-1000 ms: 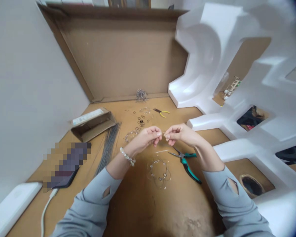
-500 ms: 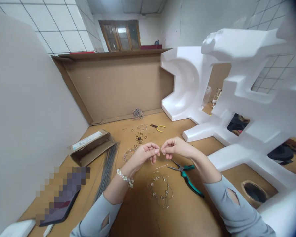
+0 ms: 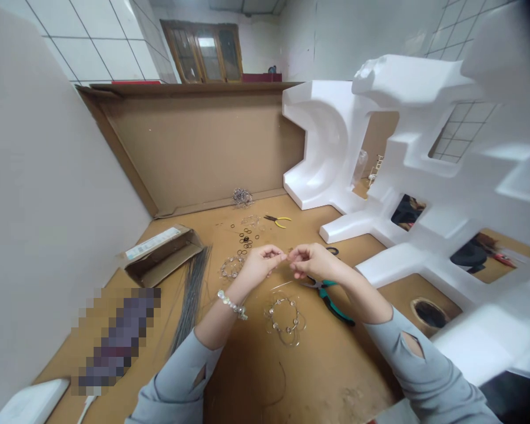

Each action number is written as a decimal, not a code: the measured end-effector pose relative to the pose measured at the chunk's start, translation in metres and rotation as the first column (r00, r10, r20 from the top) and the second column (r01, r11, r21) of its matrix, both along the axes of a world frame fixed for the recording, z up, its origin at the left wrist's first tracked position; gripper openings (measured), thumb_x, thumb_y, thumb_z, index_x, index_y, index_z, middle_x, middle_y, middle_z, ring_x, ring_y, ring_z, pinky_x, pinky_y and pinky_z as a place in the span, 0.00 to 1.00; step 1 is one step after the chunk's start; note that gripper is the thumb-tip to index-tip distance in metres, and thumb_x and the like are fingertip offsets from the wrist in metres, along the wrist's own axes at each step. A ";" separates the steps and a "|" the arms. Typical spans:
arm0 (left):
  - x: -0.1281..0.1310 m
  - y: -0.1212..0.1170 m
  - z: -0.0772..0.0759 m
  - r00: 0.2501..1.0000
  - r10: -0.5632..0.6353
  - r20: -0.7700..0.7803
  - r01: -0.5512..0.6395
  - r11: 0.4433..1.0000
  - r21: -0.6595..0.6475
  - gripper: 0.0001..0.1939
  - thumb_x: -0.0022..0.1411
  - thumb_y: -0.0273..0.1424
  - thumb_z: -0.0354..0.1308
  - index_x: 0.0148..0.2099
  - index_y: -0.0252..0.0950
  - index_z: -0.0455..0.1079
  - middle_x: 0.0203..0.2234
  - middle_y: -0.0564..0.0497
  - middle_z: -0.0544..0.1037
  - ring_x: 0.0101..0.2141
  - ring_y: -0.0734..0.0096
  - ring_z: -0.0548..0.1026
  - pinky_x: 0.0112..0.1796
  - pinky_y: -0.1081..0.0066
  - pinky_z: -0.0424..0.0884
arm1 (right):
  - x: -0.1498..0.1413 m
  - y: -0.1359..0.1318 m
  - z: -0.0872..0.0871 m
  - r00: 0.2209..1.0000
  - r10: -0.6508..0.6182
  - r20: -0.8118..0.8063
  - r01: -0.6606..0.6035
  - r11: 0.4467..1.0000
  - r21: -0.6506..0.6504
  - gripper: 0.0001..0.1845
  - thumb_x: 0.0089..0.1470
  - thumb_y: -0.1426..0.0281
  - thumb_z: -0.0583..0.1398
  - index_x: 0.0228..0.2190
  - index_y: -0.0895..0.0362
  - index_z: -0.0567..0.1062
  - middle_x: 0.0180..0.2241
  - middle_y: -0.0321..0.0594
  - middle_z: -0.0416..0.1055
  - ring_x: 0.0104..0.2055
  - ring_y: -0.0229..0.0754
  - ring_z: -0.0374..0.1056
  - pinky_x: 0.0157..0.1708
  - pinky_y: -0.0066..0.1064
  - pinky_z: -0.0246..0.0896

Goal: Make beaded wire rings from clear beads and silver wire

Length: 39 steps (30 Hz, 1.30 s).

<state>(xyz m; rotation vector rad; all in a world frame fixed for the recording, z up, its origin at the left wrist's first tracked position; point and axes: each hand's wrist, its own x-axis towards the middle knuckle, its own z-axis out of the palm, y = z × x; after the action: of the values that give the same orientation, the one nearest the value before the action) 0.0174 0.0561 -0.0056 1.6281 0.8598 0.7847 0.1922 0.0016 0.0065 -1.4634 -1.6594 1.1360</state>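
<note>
The left hand [image 3: 262, 263] and right hand [image 3: 311, 262] met nearly tip to tip above the table [image 3: 242, 377], both with thumb and forefinger pinched closed — whatever they gripped was too small to make out. The beaded wire ring [image 3: 288, 330] lay flat on the table just below them, with a thin straight rod [image 3: 282, 285] between, and the teal-handled pliers [image 3: 335, 307] rested near the right hand. The step in hand looked like fine fingertip work on a tiny piece; the next move seemed to call for a steady, light pinch.
</note>
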 end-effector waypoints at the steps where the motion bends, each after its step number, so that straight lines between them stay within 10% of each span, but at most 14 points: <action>1: -0.001 0.000 0.000 1.000 -0.007 -0.002 0.007 1.000 0.005 0.14 0.47 0.39 0.62 0.29 0.32 0.69 0.12 0.60 0.62 0.13 0.83 0.56 0.16 0.79 0.52 | 0.002 -0.007 0.001 0.992 -0.022 0.123 0.020 1.000 0.020 0.13 0.46 0.67 0.58 0.36 0.57 0.71 0.26 0.37 0.75 0.28 0.38 0.71 0.29 0.29 0.64; 6: -0.006 -0.001 0.005 0.997 -0.070 0.037 0.072 0.996 -0.052 0.15 0.47 0.40 0.63 0.28 0.32 0.68 0.13 0.60 0.61 0.13 0.85 0.55 0.16 0.79 0.51 | 0.020 -0.051 -0.004 0.576 -0.091 0.812 0.051 0.996 0.075 0.26 0.38 0.56 0.62 0.38 0.57 0.73 0.38 0.50 0.73 0.41 0.55 0.68 0.37 0.39 0.60; 11: -0.009 -0.007 0.013 0.982 -0.155 0.108 0.170 0.975 -0.140 0.16 0.49 0.40 0.62 0.30 0.31 0.68 0.15 0.60 0.62 0.13 0.86 0.56 0.16 0.79 0.51 | 0.027 -0.083 -0.029 0.367 -0.050 0.929 0.030 0.999 0.041 0.35 0.34 0.60 0.62 0.46 0.63 0.69 0.42 0.57 0.69 0.44 0.59 0.64 0.41 0.41 0.56; 19: -0.013 -0.022 0.025 0.941 -0.270 0.203 0.313 0.924 -0.221 0.14 0.50 0.38 0.63 0.30 0.31 0.68 0.15 0.60 0.56 0.16 0.86 0.51 0.16 0.81 0.46 | 0.028 -0.082 -0.042 0.332 -0.147 0.932 0.001 0.988 0.156 0.15 0.45 0.70 0.54 0.37 0.61 0.70 0.35 0.51 0.69 0.34 0.48 0.67 0.32 0.34 0.55; 22: -0.016 -0.022 0.029 0.940 -0.271 0.205 0.316 0.919 -0.234 0.13 0.50 0.37 0.63 0.29 0.31 0.67 0.15 0.60 0.56 0.15 0.86 0.50 0.15 0.81 0.45 | 0.044 -0.086 -0.022 0.400 -0.274 0.874 -0.061 0.944 0.324 0.17 0.46 0.67 0.55 0.40 0.60 0.68 0.36 0.49 0.68 0.38 0.48 0.65 0.36 0.35 0.56; 25: -0.016 -0.022 0.032 0.934 -0.274 0.229 0.333 0.898 -0.286 0.13 0.50 0.36 0.63 0.29 0.31 0.66 0.15 0.61 0.56 0.15 0.87 0.49 0.15 0.81 0.42 | 0.059 -0.091 0.009 0.446 -0.440 0.780 -0.223 0.789 0.572 0.22 0.47 0.65 0.56 0.44 0.59 0.68 0.35 0.47 0.67 0.36 0.46 0.61 0.36 0.36 0.55; 30: -0.013 -0.025 0.032 0.899 -0.315 0.304 0.422 0.810 -0.408 0.13 0.50 0.34 0.63 0.28 0.31 0.63 0.14 0.62 0.52 0.14 0.88 0.45 0.14 0.82 0.39 | 0.062 -0.097 0.052 0.263 -0.584 0.768 -0.473 0.617 0.630 0.15 0.54 0.64 0.54 0.43 0.55 0.70 0.35 0.45 0.68 0.35 0.44 0.58 0.34 0.35 0.49; 39: -0.013 -0.025 0.031 0.884 -0.322 0.339 0.454 0.762 -0.462 0.12 0.51 0.33 0.62 0.28 0.32 0.63 0.15 0.62 0.53 0.14 0.89 0.46 0.14 0.83 0.39 | 0.058 -0.087 0.066 0.167 -0.619 0.767 -0.576 0.571 0.586 0.13 0.56 0.66 0.53 0.43 0.52 0.68 0.33 0.41 0.70 0.32 0.42 0.55 0.31 0.36 0.43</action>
<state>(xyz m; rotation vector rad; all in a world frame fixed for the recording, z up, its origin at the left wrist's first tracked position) 0.0042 0.0311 0.0258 1.1236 0.4704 0.3808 0.2505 -0.0855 0.0727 -1.4589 -2.3752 -1.2001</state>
